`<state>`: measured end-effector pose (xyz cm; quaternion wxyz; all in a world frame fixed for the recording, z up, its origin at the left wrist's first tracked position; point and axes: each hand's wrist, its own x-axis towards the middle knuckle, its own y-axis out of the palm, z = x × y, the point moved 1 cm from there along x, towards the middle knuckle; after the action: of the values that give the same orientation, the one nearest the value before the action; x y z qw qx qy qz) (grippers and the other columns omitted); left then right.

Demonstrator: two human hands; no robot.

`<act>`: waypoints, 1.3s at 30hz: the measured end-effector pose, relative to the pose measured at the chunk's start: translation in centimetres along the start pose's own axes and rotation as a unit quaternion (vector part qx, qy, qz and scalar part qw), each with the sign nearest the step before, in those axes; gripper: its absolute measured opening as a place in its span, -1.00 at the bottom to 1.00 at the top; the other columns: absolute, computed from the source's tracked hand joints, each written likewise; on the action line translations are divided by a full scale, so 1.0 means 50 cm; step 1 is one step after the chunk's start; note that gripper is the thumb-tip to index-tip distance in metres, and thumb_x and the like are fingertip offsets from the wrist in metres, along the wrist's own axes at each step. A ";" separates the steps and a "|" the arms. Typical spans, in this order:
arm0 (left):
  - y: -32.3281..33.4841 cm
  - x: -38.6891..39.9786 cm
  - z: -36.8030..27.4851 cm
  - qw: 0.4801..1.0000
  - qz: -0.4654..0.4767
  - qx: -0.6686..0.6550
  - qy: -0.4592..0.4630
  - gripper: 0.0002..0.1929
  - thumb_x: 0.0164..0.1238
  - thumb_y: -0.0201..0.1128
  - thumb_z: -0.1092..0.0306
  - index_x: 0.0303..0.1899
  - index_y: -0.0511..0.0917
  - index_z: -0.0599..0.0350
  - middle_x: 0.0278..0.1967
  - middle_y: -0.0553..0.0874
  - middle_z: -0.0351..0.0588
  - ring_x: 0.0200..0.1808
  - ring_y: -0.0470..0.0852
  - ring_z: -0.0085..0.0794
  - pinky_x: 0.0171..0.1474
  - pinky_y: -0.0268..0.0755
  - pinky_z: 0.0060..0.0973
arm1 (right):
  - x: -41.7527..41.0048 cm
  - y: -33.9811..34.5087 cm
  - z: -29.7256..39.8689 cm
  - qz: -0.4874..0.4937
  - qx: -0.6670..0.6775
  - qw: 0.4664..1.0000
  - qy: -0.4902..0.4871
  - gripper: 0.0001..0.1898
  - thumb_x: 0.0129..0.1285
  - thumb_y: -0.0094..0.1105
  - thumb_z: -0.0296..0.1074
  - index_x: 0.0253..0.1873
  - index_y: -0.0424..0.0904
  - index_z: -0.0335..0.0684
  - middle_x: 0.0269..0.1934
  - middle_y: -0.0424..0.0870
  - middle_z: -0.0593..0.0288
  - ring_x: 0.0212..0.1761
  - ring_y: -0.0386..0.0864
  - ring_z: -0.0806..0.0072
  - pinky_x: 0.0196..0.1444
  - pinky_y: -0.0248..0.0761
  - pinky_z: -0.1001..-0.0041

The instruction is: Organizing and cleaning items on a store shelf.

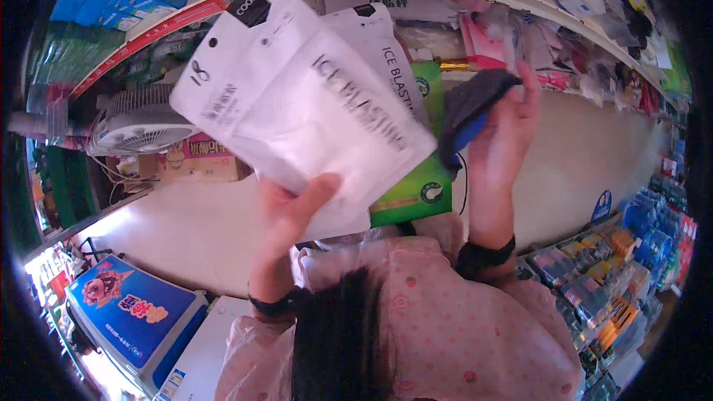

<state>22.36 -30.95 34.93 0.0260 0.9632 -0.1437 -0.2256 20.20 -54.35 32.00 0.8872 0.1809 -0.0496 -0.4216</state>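
Observation:
My left hand (298,206) grips a white plastic pouch (328,117) by its lower edge, thumb on the front. Dark printing and a handwritten number mark the pouch. Behind it, partly hidden, are a second white pouch (387,50) and a green packet (415,200); whether the same hand holds these I cannot tell. At the right, my right hand (504,122) is raised with a dark grey and blue cloth item (473,106) pinched in its fingers. A thin black cord hangs below the cloth.
Goods-filled shelves (562,5) curve across the top. A white fan (145,122) and a cardboard box (200,159) stand at the left. Lower left is a blue-topped chest freezer (128,312). Small packaged goods (590,295) fill a rack at the lower right.

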 end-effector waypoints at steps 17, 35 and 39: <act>-0.101 -0.045 0.030 0.991 -0.032 0.126 -0.004 -0.24 0.04 0.28 0.53 0.23 -0.02 0.16 -0.16 0.58 -0.03 -0.16 0.59 -0.42 -0.20 0.47 -0.54 | 0.059 -0.002 -0.001 0.229 -0.190 0.954 -0.039 -0.62 0.28 -0.28 -0.13 -0.11 0.46 -0.31 -0.14 0.48 0.22 -0.10 0.45 0.53 -0.02 0.26 0.63; -0.091 -0.069 -0.007 0.894 -0.067 0.442 -0.021 -0.18 -0.05 0.28 0.48 0.30 0.02 0.15 -0.19 0.44 0.04 -0.42 0.50 -0.39 -0.40 0.45 -0.50 | 0.071 0.037 -0.052 0.440 -0.382 0.787 0.201 -0.71 0.00 0.30 -0.29 -0.22 0.56 -0.36 -0.39 0.63 0.20 -0.40 0.55 0.60 -0.34 0.41 0.59; -0.102 -0.068 -0.029 0.864 -0.075 0.497 0.034 -0.19 -0.04 0.28 0.50 0.30 0.04 0.12 -0.19 0.45 0.02 -0.38 0.50 -0.37 -0.34 0.44 -0.48 | 0.083 0.015 -0.015 0.417 -0.253 0.848 0.208 -0.64 0.00 0.25 -0.30 -0.09 0.56 -0.34 -0.26 0.65 0.23 -0.32 0.57 0.55 -0.22 0.42 0.59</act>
<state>21.46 -25.10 37.10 -0.4682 0.8635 -0.1626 -0.0926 23.58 -56.88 31.31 0.9841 -0.0039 0.1738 0.0375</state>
